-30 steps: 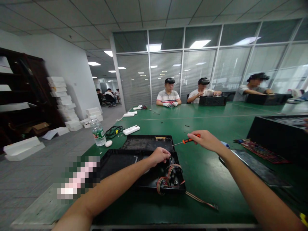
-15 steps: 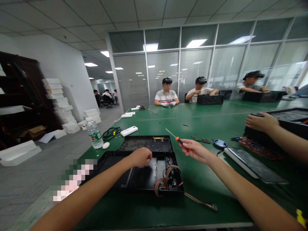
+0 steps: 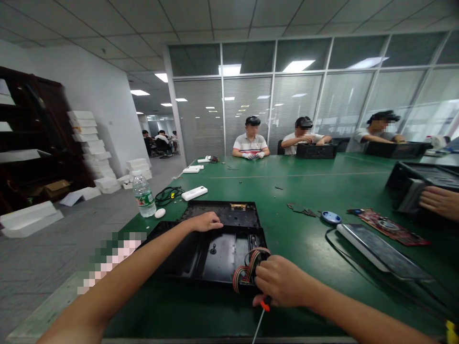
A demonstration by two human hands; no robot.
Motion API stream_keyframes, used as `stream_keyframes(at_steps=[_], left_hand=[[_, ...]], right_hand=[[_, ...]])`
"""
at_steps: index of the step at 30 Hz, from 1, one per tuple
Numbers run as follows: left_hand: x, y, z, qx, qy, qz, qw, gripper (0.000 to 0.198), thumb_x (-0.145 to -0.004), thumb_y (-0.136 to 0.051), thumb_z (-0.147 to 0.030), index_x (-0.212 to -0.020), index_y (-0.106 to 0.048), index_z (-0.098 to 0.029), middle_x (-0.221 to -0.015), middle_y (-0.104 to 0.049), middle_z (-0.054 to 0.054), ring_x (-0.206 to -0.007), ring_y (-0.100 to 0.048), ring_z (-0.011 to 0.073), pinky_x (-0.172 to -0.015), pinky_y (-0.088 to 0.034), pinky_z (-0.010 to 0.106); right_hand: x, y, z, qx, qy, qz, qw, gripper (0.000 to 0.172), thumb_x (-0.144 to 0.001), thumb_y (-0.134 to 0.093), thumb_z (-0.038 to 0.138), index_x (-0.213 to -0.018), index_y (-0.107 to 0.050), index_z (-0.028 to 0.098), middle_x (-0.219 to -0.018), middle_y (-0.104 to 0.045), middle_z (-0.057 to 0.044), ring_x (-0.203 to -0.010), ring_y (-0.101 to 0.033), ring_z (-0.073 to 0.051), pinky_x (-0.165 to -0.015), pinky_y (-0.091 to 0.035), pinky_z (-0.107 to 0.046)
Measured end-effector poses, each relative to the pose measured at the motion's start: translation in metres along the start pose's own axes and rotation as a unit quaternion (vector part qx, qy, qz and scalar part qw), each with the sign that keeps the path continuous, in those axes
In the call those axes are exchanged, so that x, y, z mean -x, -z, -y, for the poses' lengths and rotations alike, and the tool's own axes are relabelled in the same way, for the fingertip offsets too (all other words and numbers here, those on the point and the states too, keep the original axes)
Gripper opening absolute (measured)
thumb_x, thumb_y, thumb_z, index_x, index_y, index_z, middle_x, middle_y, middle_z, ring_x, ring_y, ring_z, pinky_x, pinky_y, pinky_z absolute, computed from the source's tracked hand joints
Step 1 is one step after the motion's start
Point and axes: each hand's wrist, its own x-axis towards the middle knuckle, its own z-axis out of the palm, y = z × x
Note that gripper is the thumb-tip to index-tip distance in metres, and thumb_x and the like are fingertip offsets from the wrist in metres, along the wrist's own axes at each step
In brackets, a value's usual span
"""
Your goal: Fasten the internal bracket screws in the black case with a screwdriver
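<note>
A shallow black computer case (image 3: 222, 258) lies open on the table before me, with a flat black panel (image 3: 229, 216) beyond it. At the case's far rim is my left hand (image 3: 206, 221), its fingers curled; what they hold, if anything, is hidden. My right hand (image 3: 281, 282) is closed around a screwdriver (image 3: 264, 306) with an orange-and-black handle, its metal shaft pointing down toward me. The same hand's knuckles are close to the case's near right corner, beside a bundle of striped ribbon cables (image 3: 247, 270). Whether they touch the case I cannot tell.
A water bottle (image 3: 144, 195), a black cable (image 3: 168, 195) and a white device (image 3: 194, 193) stand left. On the right lie a blue round lid (image 3: 330, 218), a red circuit board (image 3: 390, 227) and a tablet-like device (image 3: 383, 251). Another person's hand (image 3: 441, 200) is at a black box (image 3: 405, 186).
My right hand has come down and toward me to the case corner, turning the screwdriver tip downward. My left hand has shifted to the far rim. The other person's black box has moved right.
</note>
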Motion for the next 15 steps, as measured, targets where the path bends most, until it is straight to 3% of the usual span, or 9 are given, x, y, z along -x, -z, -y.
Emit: stream_keyframes(at_steps=[6, 9, 12, 15], left_hand=[[-0.010, -0.005, 0.000, 0.061, 0.019, 0.051, 0.997, 0.038, -0.084, -0.049, -0.046, -0.098, -0.064, -0.015, -0.089, -0.063, 0.003, -0.077, -0.056, 0.0134, -0.067, -0.039, 0.018], [-0.011, -0.001, -0.010, 0.028, -0.029, 0.042, 0.998, 0.036, -0.080, -0.055, -0.046, -0.096, -0.064, -0.015, -0.089, -0.063, 0.004, -0.079, -0.056, 0.0145, -0.070, -0.039, 0.019], [-0.014, 0.001, -0.016, 0.029, -0.078, 0.032, 0.996, 0.036, -0.090, -0.040, -0.043, -0.098, -0.063, -0.016, -0.093, -0.063, 0.005, -0.084, -0.056, 0.0146, -0.076, -0.039, 0.020], [-0.018, 0.000, -0.015, 0.038, -0.055, 0.049, 0.997, 0.038, -0.092, -0.035, -0.040, -0.095, -0.064, -0.015, -0.091, -0.063, 0.004, -0.082, -0.057, 0.0139, -0.074, -0.039, 0.019]], right_hand=[[0.010, 0.001, 0.005, 0.008, 0.020, -0.003, 1.000, 0.031, -0.092, -0.041, 0.036, -0.069, -0.050, 0.018, -0.065, -0.055, 0.000, -0.057, -0.045, -0.013, -0.051, -0.018, -0.031], [0.011, 0.003, 0.009, 0.008, -0.014, -0.011, 1.000, 0.029, -0.092, -0.041, 0.035, -0.070, -0.050, 0.018, -0.063, -0.056, 0.001, -0.057, -0.045, -0.014, -0.051, -0.017, -0.030], [0.013, 0.002, 0.011, 0.011, -0.035, -0.019, 0.999, 0.029, -0.092, -0.041, 0.034, -0.070, -0.050, 0.018, -0.061, -0.056, 0.001, -0.057, -0.045, -0.014, -0.051, -0.017, -0.030], [0.017, 0.000, 0.008, -0.001, -0.009, -0.022, 1.000, 0.030, -0.092, -0.041, 0.034, -0.069, -0.049, 0.018, -0.060, -0.057, 0.000, -0.056, -0.045, -0.013, -0.051, -0.017, -0.030]])
